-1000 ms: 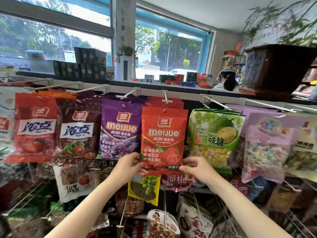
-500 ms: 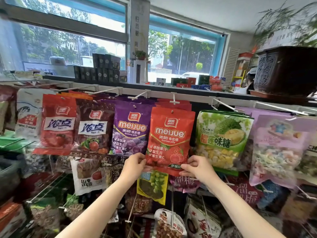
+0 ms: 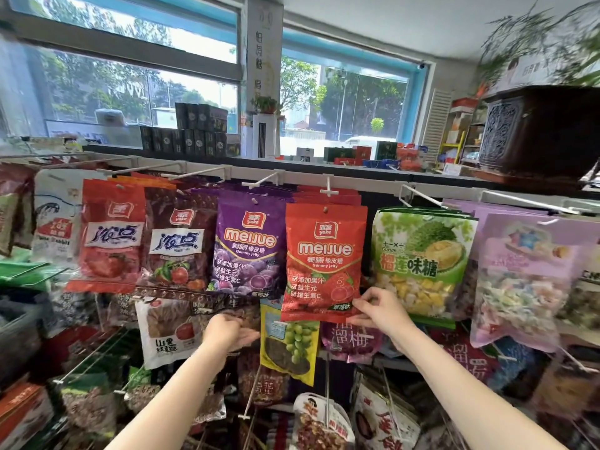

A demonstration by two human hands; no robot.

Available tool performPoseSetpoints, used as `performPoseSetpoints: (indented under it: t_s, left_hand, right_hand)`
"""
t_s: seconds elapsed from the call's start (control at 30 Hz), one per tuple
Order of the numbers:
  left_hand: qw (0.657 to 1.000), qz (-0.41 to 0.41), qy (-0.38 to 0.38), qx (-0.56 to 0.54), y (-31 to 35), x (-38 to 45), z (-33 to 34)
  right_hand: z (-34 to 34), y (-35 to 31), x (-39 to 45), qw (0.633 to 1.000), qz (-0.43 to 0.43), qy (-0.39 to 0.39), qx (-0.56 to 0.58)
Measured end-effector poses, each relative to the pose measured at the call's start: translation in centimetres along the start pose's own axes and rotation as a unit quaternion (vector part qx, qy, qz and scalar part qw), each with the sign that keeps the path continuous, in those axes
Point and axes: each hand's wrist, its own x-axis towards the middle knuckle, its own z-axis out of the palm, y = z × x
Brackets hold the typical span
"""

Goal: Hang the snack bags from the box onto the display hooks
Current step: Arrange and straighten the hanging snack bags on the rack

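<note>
A red Meijue gummy bag (image 3: 323, 261) hangs at the front of a white display hook (image 3: 328, 190), with more red bags behind it. My right hand (image 3: 381, 308) pinches its lower right corner. My left hand (image 3: 229, 331) is off the bag, below and to its left, with relaxed fingers and nothing in it. A purple Meijue bag (image 3: 248, 251) hangs on the hook to the left. The box is out of view.
Red and dark snack bags (image 3: 112, 241) hang left, a green durian candy bag (image 3: 422, 261) and lilac bags (image 3: 522, 280) right. A lower row holds a yellow raisin bag (image 3: 287, 349) and others. A dark carved planter (image 3: 539, 131) stands on the ledge at right.
My left hand has let go of the red bag's lower left corner and dropped down to the left. My right hand still holds the lower right corner. The camera has turned leftward.
</note>
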Motion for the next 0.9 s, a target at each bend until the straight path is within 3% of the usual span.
performPoseSetpoints:
  t_s: [0.07,0.17,0.27,0.37,0.43,0.57,0.73,0.9]
  left_hand:
    - [1.000,0.002,-0.008,-0.010,0.1,0.4,-0.4]
    - [0.998,0.001,-0.045,-0.035,0.8,0.0,0.4]
    - [0.995,-0.031,-0.088,-0.037,1.3,-0.9,1.9]
    - [0.987,-0.052,-0.117,-0.101,1.4,-1.2,2.7]
    - [0.981,-0.054,-0.113,-0.150,1.3,-0.9,2.5]
    - [0.968,-0.038,-0.058,-0.240,1.4,0.4,0.3]
    - [0.937,0.003,-0.059,-0.343,2.4,1.4,-3.0]
    - [0.956,-0.003,-0.055,-0.288,1.8,1.9,-3.7]
  right_hand:
    - [-0.1,-0.4,-0.4,0.983,-0.029,0.036,-0.180]
    - [0.8,-1.6,-1.8,0.878,-0.104,0.102,-0.456]
    - [2.7,-3.1,-3.8,0.846,-0.221,0.095,-0.477]
    - [5.4,-4.7,-5.2,0.848,-0.325,-0.022,-0.418]
    - [7.6,-5.3,-4.8,0.870,-0.319,-0.083,-0.366]
    - [11.2,-4.8,-2.5,0.925,-0.167,-0.145,-0.310]
    - [13.4,-4.0,-0.3,0.958,0.048,-0.122,-0.254]
    - [12.9,-2.2,1.6,0.986,0.033,-0.133,-0.094]
